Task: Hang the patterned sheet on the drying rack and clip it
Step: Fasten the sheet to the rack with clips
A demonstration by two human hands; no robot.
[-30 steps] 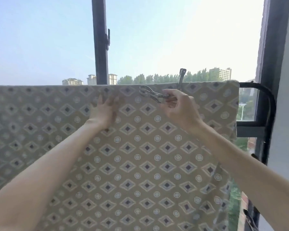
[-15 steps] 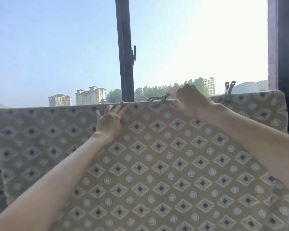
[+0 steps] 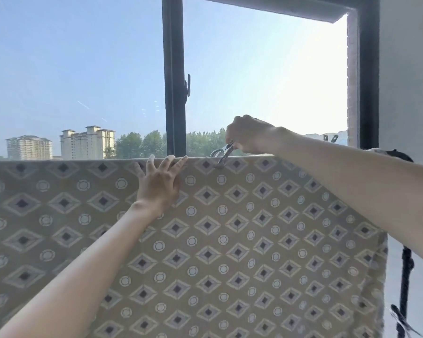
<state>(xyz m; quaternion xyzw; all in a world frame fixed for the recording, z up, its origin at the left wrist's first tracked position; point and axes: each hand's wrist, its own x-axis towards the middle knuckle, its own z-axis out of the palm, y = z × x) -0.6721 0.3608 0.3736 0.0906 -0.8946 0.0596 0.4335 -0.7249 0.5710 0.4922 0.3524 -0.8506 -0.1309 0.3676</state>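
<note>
The patterned sheet (image 3: 230, 240), beige with grey diamonds and white rings, hangs over a rail hidden under its top fold. My left hand (image 3: 158, 186) lies flat on the sheet with spread fingers reaching the top edge. Just to its right, my right hand (image 3: 250, 135) pinches a metal clip (image 3: 222, 154) whose jaws sit over the sheet's top edge. A second metal clip (image 3: 330, 138) stands on the fold far right, partly behind my right forearm. The black rack frame (image 3: 398, 154) shows at the right end.
A dark window post (image 3: 174, 76) with a latch rises behind the sheet's middle. A dark frame and grey wall (image 3: 405, 69) close off the right side. A black rack upright (image 3: 406, 276) with another clip hangs lower right. Buildings and trees lie beyond.
My view has tilted up and shifted. My right hand has raised its wrist and turned the clip from lying sideways to pointing down over the top edge. My left hand stays pressed on the sheet.
</note>
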